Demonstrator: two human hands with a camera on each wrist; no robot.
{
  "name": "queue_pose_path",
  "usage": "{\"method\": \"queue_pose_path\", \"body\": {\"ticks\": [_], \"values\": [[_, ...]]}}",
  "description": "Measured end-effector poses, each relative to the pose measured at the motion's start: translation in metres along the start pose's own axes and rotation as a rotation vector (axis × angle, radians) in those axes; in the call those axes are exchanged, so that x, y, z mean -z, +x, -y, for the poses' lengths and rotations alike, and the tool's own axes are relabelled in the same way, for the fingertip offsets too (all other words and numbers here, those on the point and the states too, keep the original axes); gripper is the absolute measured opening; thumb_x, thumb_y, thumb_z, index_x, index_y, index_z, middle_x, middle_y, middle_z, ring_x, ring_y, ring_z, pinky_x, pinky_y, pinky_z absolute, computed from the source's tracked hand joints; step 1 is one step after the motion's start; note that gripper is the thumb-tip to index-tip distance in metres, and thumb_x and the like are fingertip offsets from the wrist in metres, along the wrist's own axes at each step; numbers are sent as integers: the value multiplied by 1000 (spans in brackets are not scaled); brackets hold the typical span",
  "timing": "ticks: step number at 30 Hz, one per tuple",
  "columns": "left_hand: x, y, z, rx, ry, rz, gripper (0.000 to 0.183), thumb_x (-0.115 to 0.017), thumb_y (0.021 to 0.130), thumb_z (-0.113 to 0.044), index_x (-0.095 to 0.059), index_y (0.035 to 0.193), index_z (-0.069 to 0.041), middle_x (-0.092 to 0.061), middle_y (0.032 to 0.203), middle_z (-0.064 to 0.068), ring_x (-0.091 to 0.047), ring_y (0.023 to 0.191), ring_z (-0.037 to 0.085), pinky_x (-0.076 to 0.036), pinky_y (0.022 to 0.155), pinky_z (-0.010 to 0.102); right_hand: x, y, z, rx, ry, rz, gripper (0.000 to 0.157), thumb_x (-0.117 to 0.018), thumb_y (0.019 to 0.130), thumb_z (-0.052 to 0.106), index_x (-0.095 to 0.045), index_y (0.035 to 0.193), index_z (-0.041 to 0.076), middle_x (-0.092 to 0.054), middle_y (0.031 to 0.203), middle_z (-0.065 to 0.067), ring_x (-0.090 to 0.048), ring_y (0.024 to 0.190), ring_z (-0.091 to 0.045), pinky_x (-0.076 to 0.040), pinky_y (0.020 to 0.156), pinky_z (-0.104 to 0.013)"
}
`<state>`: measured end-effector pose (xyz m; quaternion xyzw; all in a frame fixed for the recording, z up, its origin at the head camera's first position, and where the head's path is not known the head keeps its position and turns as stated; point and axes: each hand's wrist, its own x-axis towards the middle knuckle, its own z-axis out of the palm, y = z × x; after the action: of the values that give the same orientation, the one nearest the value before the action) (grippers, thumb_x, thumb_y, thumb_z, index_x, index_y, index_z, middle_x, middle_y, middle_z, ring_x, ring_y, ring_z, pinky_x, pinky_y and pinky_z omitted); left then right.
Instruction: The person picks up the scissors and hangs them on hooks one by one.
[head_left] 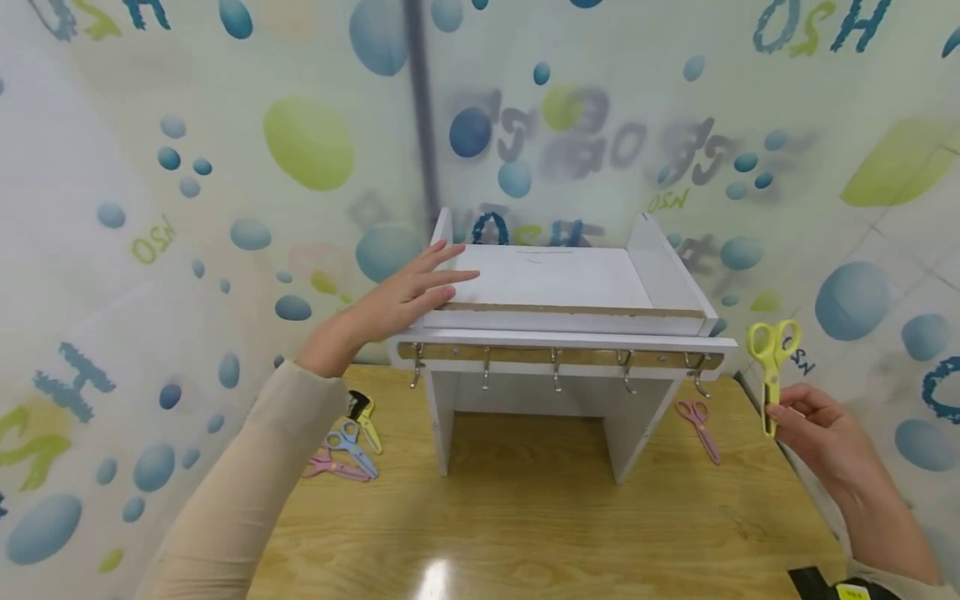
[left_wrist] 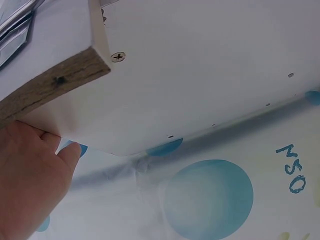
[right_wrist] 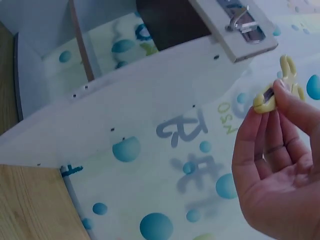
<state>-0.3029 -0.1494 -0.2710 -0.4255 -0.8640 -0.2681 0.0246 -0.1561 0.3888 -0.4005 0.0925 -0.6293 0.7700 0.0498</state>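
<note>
Pinched at the blade end, a pair of yellow scissors point(head_left: 770, 367) points handles up in my right hand point(head_left: 836, 446), off to the right of a white wooden rack point(head_left: 577, 321). In the right wrist view, thumb and fingertips of the right hand point(right_wrist: 285, 160) grip the yellow scissors point(right_wrist: 267, 102). My left hand point(head_left: 401, 296) rests on the rack's upper left edge with fingers spread and straight. The left wrist view shows the left hand point(left_wrist: 37, 175) against the rack's side panel point(left_wrist: 190, 65). Several metal hooks point(head_left: 557, 368) line the rack's front rail.
On the wooden table point(head_left: 525, 533), pink scissors point(head_left: 699, 432) lie right of the rack. Blue scissors point(head_left: 351, 448), pink scissors point(head_left: 337, 467) and yellow scissors with a black part point(head_left: 366, 423) lie to its left. A patterned sheet point(head_left: 187, 275) hangs behind and around.
</note>
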Motion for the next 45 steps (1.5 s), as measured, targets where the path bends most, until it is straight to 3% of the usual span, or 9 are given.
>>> {"method": "queue_pose_path", "body": {"ticks": [4,11,15,20,24,31,37,45], "values": [[-1,-1,1,0,0,-4,56,-33,106,-51,-46,151,-20,-13,169,4,3,157,31,-4,123,62,-6,-5,0,66,-40,149,40,-38,99,-17,-66,105,10,-70,92,4,-61,75,-8,-49,66,-21],[-4,-3,1,5,-13,-4,58,-31,106,-54,-43,153,-21,-13,169,3,4,158,26,-5,123,61,-17,-9,-4,160,-30,418,44,-32,96,-24,-63,112,4,-68,105,3,-65,88,-6,-51,71,-23],[-5,-5,2,11,-18,-6,57,-31,106,-52,-41,154,-22,-13,169,1,4,158,24,-6,124,60,-24,-10,-11,145,0,474,45,-33,95,-25,-64,113,4,-69,106,4,-66,90,-5,-53,74,-22],[-6,-6,2,7,-15,-7,59,-30,106,-54,-41,154,-22,-13,169,2,2,158,28,-6,123,61,-29,-11,-23,180,-41,512,46,-36,92,-27,-64,112,2,-66,104,3,-63,88,-9,-51,68,-27],[-7,-7,2,1,-18,-8,59,-30,106,-54,-40,154,-21,-13,169,3,2,157,32,-6,123,62,-33,-11,-27,202,-110,498,46,-41,89,-29,-66,110,4,-64,100,4,-60,86,-9,-48,64,-31],[-7,-10,1,11,-20,-10,60,-31,106,-55,-39,154,-21,-13,169,3,3,158,30,-6,123,63,-38,-12,-29,154,-249,412,39,-46,90,-25,-65,105,5,-64,93,7,-60,78,-7,-48,61,-31],[-5,-7,0,8,-21,-14,57,-32,107,-51,-40,154,-20,-13,169,4,3,157,32,-6,123,62,-37,-12,-37,145,-274,326,36,-47,93,-21,-66,104,7,-65,93,8,-59,75,-9,-48,60,-27],[-3,-1,-1,1,-25,-25,51,-35,108,-43,-41,154,-20,-14,169,3,3,158,30,-5,124,60,-33,-5,-57,121,-246,247,37,-47,94,-19,-67,104,10,-70,98,11,-66,88,-1,-53,73,-18]]}}
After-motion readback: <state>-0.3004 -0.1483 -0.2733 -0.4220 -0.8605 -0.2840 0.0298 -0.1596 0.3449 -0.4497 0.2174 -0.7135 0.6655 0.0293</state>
